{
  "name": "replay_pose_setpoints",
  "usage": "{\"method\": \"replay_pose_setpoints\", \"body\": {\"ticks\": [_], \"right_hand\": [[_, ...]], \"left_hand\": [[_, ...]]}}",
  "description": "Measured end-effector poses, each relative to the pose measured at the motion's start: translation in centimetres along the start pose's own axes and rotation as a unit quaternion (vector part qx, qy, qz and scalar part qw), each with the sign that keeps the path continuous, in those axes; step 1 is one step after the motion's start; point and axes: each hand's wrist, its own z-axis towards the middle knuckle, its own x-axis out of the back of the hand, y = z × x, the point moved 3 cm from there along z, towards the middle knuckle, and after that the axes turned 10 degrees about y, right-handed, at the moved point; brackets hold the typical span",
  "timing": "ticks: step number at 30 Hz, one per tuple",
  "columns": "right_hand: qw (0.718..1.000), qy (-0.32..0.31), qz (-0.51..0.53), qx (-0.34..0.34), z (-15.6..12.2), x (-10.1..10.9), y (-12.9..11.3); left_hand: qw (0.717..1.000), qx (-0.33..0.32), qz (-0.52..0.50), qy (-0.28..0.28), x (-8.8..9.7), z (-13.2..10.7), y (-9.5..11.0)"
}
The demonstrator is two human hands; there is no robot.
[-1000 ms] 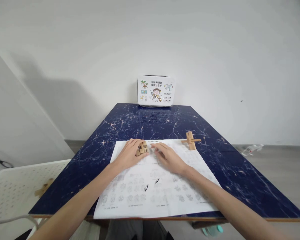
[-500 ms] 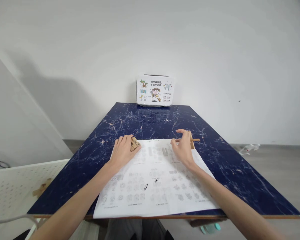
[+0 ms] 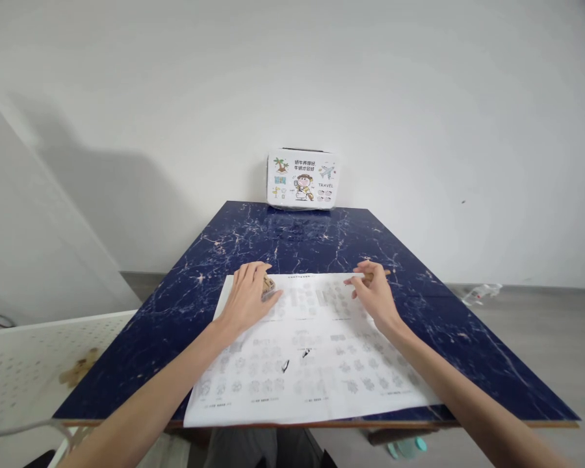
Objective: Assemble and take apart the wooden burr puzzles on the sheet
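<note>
A large printed instruction sheet [image 3: 316, 390] lies on the table, with two small black pieces [image 3: 285, 366] on it. My left hand [image 3: 246, 292] rests at the sheet's far left part, its fingers and thumb curved round a light wooden block piece [image 3: 269, 285]; the palm covers most of that piece. Over the sheet's far right corner, my right hand [image 3: 377, 296] has its fingers bent round a wooden stick [image 3: 387, 272], whose end shows beyond the knuckles. Whether more wood sits under these fingers I cannot tell.
The table [image 3: 292, 244] has a dark blue marbled top. A white printed box [image 3: 302, 179] stands at its far edge against the wall. Left of the table is a white perforated basket [image 3: 24, 364] with brownish wooden pieces [image 3: 80, 369]. A clear plastic wrapper [image 3: 482, 294] lies on the floor at right.
My right hand has shifted slightly right and its fingers have curled in over the wooden pieces. My left hand has moved slightly right and covers more of its block piece.
</note>
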Motion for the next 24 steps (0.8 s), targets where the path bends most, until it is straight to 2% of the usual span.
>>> {"method": "replay_pose_setpoints", "body": {"ticks": [6,13,19,24], "right_hand": [[0.992,-0.001,0.091,-0.083,0.0,0.6,-0.8],[0.969,-0.056,0.186,-0.155,-0.6,1.4,-2.4],[0.952,-0.056,0.232,-0.189,-0.2,2.3,-1.3],[0.931,-0.122,0.243,-0.245,0.3,2.5,-0.4]], "left_hand": [[1.000,-0.016,-0.023,-0.007,0.0,-0.1,0.1],[0.999,-0.016,-0.048,-0.021,0.0,-0.2,0.6],[0.998,-0.027,-0.053,-0.031,0.1,-0.1,1.0],[0.997,-0.013,-0.065,-0.045,0.3,-0.1,1.3]]}}
